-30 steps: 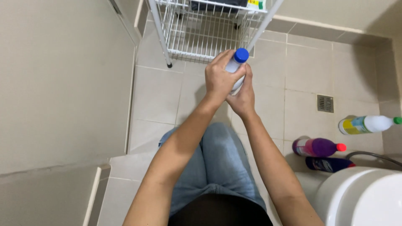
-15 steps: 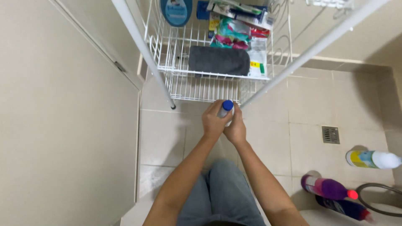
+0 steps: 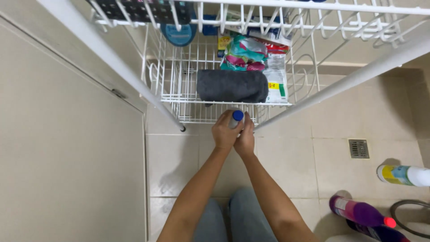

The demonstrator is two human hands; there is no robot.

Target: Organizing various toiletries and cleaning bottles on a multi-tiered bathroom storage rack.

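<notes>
Head view: left hand [image 3: 225, 133] and right hand [image 3: 245, 140] both wrap one blue-capped bottle [image 3: 236, 118], held right at the front edge of the white wire rack [image 3: 179, 96]. Directly behind it a grey towel [image 3: 232, 85] fills the shelf. A purple bottle [image 3: 360, 212] lies on the floor, right.

Rack shelf, back left: round blue label [image 3: 180, 33] on a container, partly behind wire. Next to it, a crumpled teal-and-pink plastic package [image 3: 244, 54] sitting behind the grey roll. Right of that, a clear plastic packet [image 3: 276, 78] with a small yellow-green sticker [image 3: 276, 85], upright against the shelf's front right corner. Behind them, a flat red-white-blue pack [image 3: 273, 35], mostly hidden. Floor, right edge: white bottle lying down with a yellow-blue label [image 3: 394, 174]. Purple bottle [image 3: 358, 211] below it, label not readable.
</notes>
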